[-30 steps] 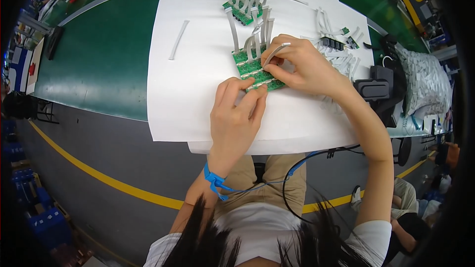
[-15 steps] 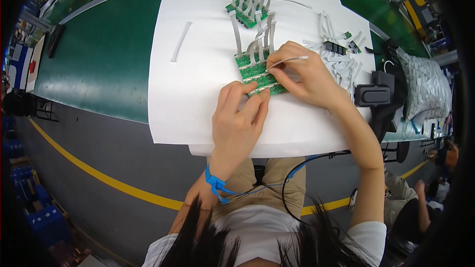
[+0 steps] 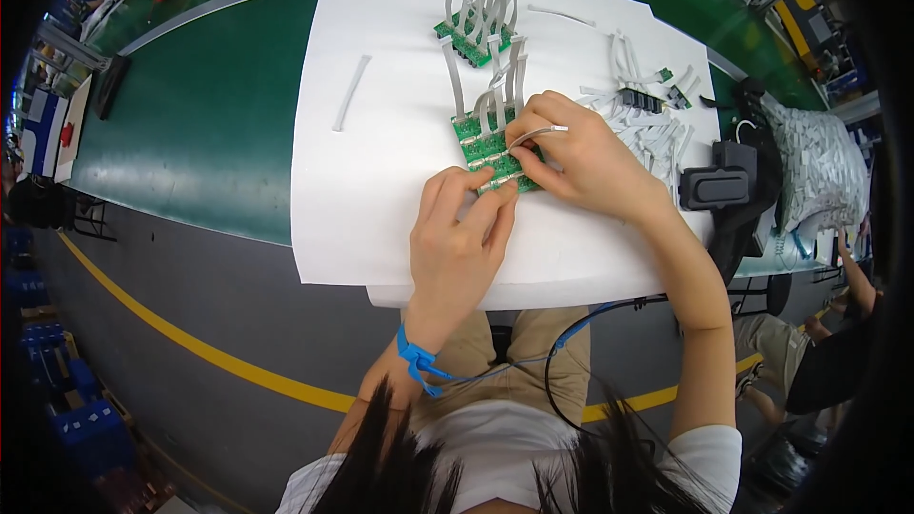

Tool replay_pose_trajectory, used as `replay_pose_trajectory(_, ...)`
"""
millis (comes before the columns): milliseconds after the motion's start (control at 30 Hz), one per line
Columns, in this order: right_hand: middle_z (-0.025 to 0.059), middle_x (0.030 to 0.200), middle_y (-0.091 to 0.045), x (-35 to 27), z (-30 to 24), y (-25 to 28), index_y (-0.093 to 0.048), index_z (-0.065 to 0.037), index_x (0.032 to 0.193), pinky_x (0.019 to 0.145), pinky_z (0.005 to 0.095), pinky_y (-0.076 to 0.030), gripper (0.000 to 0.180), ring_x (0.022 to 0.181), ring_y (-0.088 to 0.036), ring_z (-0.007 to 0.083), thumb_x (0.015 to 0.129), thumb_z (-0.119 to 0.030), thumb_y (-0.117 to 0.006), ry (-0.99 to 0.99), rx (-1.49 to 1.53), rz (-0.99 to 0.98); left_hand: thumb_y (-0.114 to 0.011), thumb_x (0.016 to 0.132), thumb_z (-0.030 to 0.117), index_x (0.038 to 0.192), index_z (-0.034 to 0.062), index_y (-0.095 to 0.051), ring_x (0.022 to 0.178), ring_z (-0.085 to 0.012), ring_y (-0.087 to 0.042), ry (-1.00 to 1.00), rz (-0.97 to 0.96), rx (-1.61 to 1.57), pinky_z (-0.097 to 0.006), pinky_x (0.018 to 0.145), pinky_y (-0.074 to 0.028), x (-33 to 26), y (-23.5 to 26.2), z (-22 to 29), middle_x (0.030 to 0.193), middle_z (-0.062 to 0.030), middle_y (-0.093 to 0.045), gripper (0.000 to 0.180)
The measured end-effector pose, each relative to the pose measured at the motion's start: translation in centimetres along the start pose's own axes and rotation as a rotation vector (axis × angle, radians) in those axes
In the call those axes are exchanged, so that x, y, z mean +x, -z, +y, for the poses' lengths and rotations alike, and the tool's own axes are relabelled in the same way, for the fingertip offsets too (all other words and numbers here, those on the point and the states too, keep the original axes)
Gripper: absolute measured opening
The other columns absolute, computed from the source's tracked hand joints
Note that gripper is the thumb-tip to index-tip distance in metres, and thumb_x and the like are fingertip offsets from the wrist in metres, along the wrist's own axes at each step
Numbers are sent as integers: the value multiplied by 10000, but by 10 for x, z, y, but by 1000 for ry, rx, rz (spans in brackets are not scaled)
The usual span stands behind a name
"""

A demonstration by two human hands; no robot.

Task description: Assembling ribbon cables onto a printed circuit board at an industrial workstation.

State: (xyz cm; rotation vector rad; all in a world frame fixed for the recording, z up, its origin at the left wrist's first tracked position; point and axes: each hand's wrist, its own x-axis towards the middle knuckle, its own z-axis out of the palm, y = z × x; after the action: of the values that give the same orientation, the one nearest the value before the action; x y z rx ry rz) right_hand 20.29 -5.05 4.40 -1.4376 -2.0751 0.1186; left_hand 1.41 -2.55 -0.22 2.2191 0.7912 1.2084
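Note:
A green circuit board panel [image 3: 471,148] lies on the white sheet in front of me, with several grey flat cables [image 3: 455,86] standing up from its far part. My left hand [image 3: 457,228] holds the panel's near edge, thumb and fingertips pressed on it. My right hand [image 3: 581,152] pinches one more grey flat cable [image 3: 545,131] over the panel's right side. That cable's white-tipped free end points to the right; its lower end is hidden by my fingers, so I cannot tell whether it sits in a connector. A blue wrist strap [image 3: 416,354] circles my left wrist.
A second green board [image 3: 471,33] with upright cables stands behind. Loose cables [image 3: 657,143] and a black connector strip [image 3: 642,101] lie at the right, beside a black device [image 3: 716,186]. Single cables lie at left [image 3: 352,93] and back [image 3: 562,15]. A bag of cables [image 3: 819,167] sits far right.
My right hand has shifted slightly left with the cable, whose free end has swung left. My left hand stays on the panel's edge. The whole view has shifted a little.

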Motion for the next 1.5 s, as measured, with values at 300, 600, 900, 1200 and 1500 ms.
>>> replay_pose_trajectory(300,110,886,-598,-1,0,0,-627,-19,955,686,369,-519,157,807,-609,285,818,15,-695,-8,25,-2,-770,774,15,940,84,-723,952,-265,-607,-32,10,31,-366,741,-528,0,2,1,1009,-61,-632,186)
replay_pose_trajectory(600,35,936,-622,-13,13,3,-777,-58,895,713,268,-507,180,841,-604,139,747,42,-769,-69,361,180,-743,825,27,989,46,-730,900,-242,-618,197,-28,-149,-342,788,-515,13,11,7,931,-76,-662,166)
replay_pose_trajectory(900,33,878,-646,-13,0,3,-799,-92,936,716,274,-510,200,820,-623,138,767,13,-776,-185,687,171,-718,877,22,995,-6,-741,761,-146,-658,317,-16,-535,-268,702,-517,19,8,6,877,-97,-718,123)
replay_pose_trajectory(1200,82,994,-721,-16,4,-4,-756,-3,989,806,269,-499,137,881,-644,133,855,-28,-743,-273,967,111,-746,856,23,984,-16,-734,774,-117,-649,359,-4,-647,-248,715,-510,22,8,7,867,-71,-718,134)
replay_pose_trajectory(1500,91,981,-707,-16,5,-3,-745,3,964,793,302,-505,112,872,-636,158,856,15,-719,-414,866,69,-760,823,22,972,19,-741,769,-150,-650,283,35,-434,-272,705,-513,21,2,5,850,-79,-706,150)
